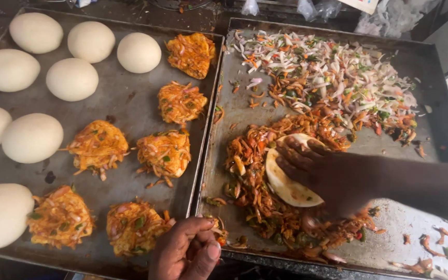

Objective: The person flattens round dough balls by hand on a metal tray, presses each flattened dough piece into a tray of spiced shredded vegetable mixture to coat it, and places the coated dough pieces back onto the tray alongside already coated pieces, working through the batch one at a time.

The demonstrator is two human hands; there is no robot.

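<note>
**Dough disc pressed into spiced vegetable mix on a metal tray**

A dough disc (286,181), pale and flattened, lies on the right tray (431,129) in a heap of orange-red spiced onion mix (250,171). The right hand (333,176) reaches in from the right edge and lies flat on the disc, fingers (296,155) spread across its top, palm down, pressing rather than gripping. Beyond the hand, at the far end of the same tray, lies a looser pile of raw shredded onion and carrot (333,72), white, orange and green.

The left hand (187,251) is at the bottom edge, near the seam between the two trays, with fingers curled loosely inward; whether it holds anything I cannot tell. The two hands are apart.

The left tray (130,98) holds smooth white dough balls (72,79) along its far and left sides. Beside them are coated pieces (164,153), flattened mounds covered in the same orange mix, set in rows toward the tray's right side. The nearest coated piece (133,225) lies just left of the left hand.
</note>
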